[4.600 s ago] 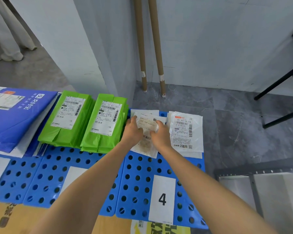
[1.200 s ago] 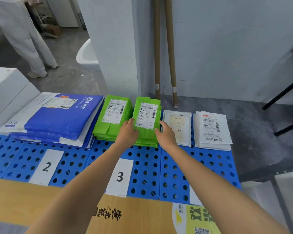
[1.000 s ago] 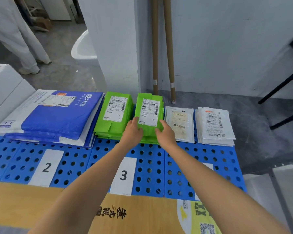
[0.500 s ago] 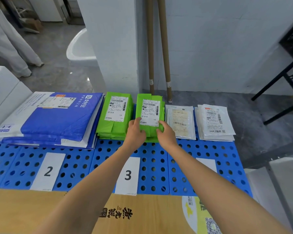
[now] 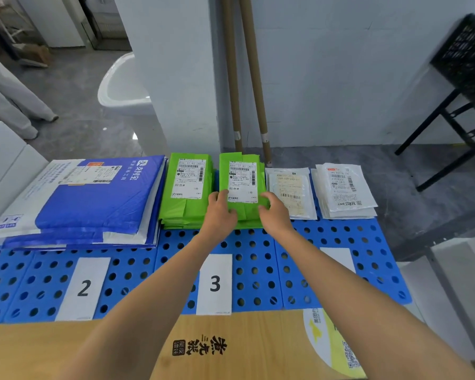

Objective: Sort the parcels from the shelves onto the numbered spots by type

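Head view: your left hand point(image 5: 219, 213) and right hand point(image 5: 275, 213) clasp the right green stack point(image 5: 242, 176), thumbs on top. Fingers probably curl underneath.

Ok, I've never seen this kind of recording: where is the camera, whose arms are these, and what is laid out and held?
There is no machine here. A person works bare-handed, and the single camera sits on their head, looking forward and down, so both arms reach in from the bottom. Blue perforated boards carry label 2 and label 3. On the boards lie sorted parcels: blue mailers, a left green stack, a right green stack, an inner white pile and an outer white pile. The left hand and right hand grip the right green stack by its sides. Printed cardboard lies nearest the camera.
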